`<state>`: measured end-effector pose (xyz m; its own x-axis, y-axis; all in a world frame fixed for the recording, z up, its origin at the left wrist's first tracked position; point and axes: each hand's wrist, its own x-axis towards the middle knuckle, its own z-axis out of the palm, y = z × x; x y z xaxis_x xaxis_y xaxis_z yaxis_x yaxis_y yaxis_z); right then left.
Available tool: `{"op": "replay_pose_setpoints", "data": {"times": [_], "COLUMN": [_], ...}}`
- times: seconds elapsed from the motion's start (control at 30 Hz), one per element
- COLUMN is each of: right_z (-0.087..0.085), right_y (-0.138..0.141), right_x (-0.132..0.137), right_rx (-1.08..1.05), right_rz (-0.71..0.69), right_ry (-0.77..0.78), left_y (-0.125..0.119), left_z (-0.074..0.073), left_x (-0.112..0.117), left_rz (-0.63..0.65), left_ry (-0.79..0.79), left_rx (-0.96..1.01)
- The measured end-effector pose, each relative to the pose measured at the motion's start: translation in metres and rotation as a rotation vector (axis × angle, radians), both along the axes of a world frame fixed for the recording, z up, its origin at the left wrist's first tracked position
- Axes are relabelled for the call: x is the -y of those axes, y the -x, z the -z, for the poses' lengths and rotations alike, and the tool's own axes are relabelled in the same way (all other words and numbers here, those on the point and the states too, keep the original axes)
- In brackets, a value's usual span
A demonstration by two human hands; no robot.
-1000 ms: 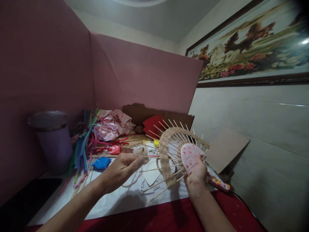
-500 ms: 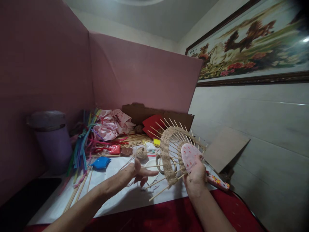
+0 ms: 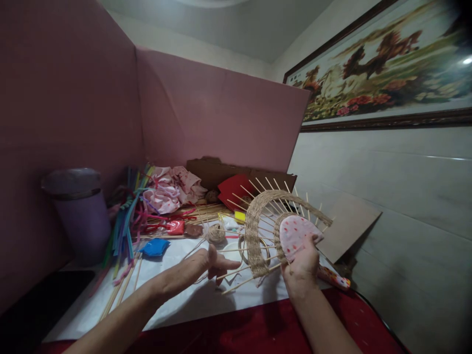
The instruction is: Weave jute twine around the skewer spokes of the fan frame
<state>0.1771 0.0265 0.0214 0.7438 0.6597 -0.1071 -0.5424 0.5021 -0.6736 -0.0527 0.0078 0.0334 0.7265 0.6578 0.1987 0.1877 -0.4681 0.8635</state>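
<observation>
My right hand (image 3: pixel 303 268) grips a woven fan by the base of its pink spotted cloth centre (image 3: pixel 297 236). Thin wooden sticks radiate from that centre, and a curved band of braided-looking twine (image 3: pixel 252 241) is woven across them, with the stick ends poking out beyond it. Close to the fan's lower left sticks, my left hand (image 3: pixel 217 265) has its index finger stretched out and its thumb raised; the other fingers are partly curled. Beside it a ball of twine (image 3: pixel 216 233) lies on the white sheet, with a strand trailing toward the hand.
A roll of tape (image 3: pixel 241 243) sits behind the fan. At the left are a blue packet (image 3: pixel 155 248), colourful pipe cleaners (image 3: pixel 123 226) and a purple bin (image 3: pixel 79 216). Pink cloth (image 3: pixel 165 189) and red card (image 3: pixel 234 191) lie farther back. A grey board (image 3: pixel 346 226) leans at the right.
The fan has turned slightly clockwise and its right side has shifted right and up, along with my right hand. My left hand has moved only a little.
</observation>
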Motion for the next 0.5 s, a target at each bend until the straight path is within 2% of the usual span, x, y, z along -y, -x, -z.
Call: {"op": "replay_pose_setpoints", "data": {"times": [0.13,0.27,0.5], "right_z": [0.0014,-0.0001,-0.0059], "right_y": [-0.0025,-0.0041,-0.0032], "right_x": [-0.0011,-0.0004,0.0029], "right_rx": [0.031,0.096,0.195], "right_rz": [0.015,0.070,0.172], "right_ry": [-0.029,-0.075,-0.130], "left_y": [0.0020,0.0008,-0.0028], "left_z": [-0.0059,-0.0054,-0.0093], "left_x": [0.0003,0.0033,0.0096], "left_rz": [0.017,-0.047,-0.294], "left_ry": [0.050,-0.027,-0.458], "left_rx": [0.028,-0.022,-0.327]}}
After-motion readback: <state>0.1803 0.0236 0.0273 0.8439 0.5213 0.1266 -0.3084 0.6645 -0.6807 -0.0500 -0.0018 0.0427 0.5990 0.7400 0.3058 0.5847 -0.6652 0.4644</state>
